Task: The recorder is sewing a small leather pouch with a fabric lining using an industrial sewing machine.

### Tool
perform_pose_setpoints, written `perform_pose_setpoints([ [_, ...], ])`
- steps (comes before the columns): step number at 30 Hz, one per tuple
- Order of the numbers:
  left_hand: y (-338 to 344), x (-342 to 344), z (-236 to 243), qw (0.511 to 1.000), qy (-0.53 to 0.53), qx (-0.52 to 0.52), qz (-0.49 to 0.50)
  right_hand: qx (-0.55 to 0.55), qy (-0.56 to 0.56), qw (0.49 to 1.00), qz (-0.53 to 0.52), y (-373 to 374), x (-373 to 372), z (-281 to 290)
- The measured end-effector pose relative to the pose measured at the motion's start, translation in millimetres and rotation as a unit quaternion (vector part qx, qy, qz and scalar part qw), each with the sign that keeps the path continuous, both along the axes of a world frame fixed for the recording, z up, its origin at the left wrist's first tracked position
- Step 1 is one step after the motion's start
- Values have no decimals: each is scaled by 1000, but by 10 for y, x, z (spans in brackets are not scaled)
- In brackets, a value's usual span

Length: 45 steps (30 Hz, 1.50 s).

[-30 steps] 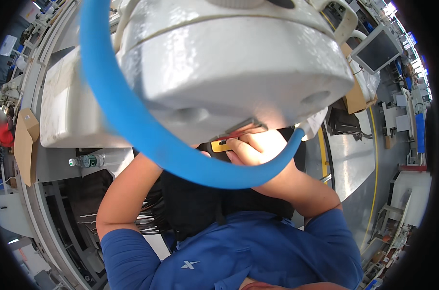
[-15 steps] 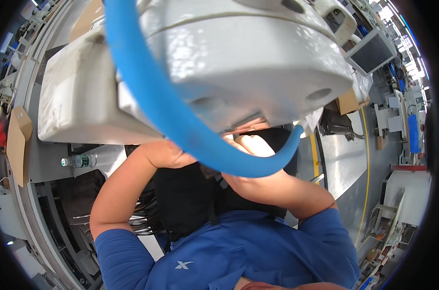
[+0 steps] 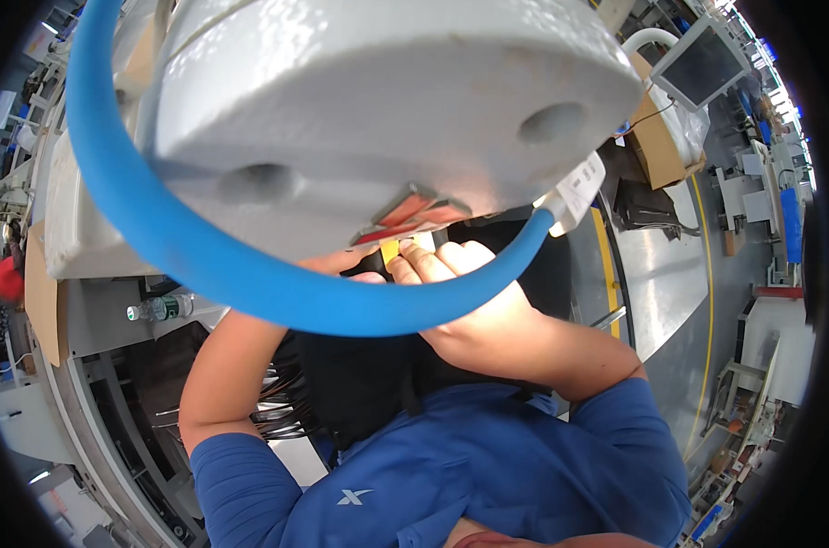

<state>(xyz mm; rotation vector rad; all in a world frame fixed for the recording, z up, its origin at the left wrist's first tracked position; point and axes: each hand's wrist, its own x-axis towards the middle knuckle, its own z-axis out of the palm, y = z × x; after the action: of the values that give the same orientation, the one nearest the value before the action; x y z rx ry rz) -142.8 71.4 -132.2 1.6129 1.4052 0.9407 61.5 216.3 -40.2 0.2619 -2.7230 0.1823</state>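
A large pale-grey machine head [image 3: 396, 137] fills the upper middle. Reddish flat strips [image 3: 413, 216] show on its lower edge. Just beneath them, my right hand [image 3: 469, 306] has its fingers bent and pressed together at a small yellow piece [image 3: 390, 251]. My left hand [image 3: 341, 263] is close by on the other side, fingers closed in toward the same spot; its tips and any hold are partly hidden. A thick blue hose [image 3: 341, 308] loops in front of both hands and ends in a white fitting [image 3: 574, 196] at the right.
A plastic bottle [image 3: 159, 308] lies on the bench at the left, near a cardboard sheet [image 3: 45, 292]. On the right are a screen [image 3: 700, 62], an open carton [image 3: 656, 146] and a black bag [image 3: 647, 203]. Yellow lines [image 3: 709, 301] mark the floor.
The machine head and hose appear shifted left and closer in the picture. The reddish strips show more fully, and the yellow piece has come into sight by my right fingers.
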Motion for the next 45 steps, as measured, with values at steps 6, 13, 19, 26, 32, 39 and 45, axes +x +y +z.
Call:
perform_pose_setpoints([
  [6, -45, -12, 245, 998, 2, 61, -13, -6, -37, 999, 5, -20, 22, 41],
  [13, -98, 17, 290, 991, 114, 69, 25, 25, -28, 999, 4, -37, 38, 25],
  [19, 51, 54, 429, 991, 72, 110, 31, 20, -24, 999, -15, -33, 47, 9],
  [26, 24, -106, 275, 993, 85, 36, 67, -149, 91, 983, -49, 92, 288, -192],
  [32, -36, -209, -65, 962, 208, 120, 130, -170, 84, 973, -129, 348, 358, -261],
  [39, 37, -115, 194, 973, 132, 107, 157, -186, 56, 977, -90, 362, 207, -279],
  [45, 62, 90, 505, 973, 29, -80, 213, -196, 55, 975, -88, 343, 223, -330],
])
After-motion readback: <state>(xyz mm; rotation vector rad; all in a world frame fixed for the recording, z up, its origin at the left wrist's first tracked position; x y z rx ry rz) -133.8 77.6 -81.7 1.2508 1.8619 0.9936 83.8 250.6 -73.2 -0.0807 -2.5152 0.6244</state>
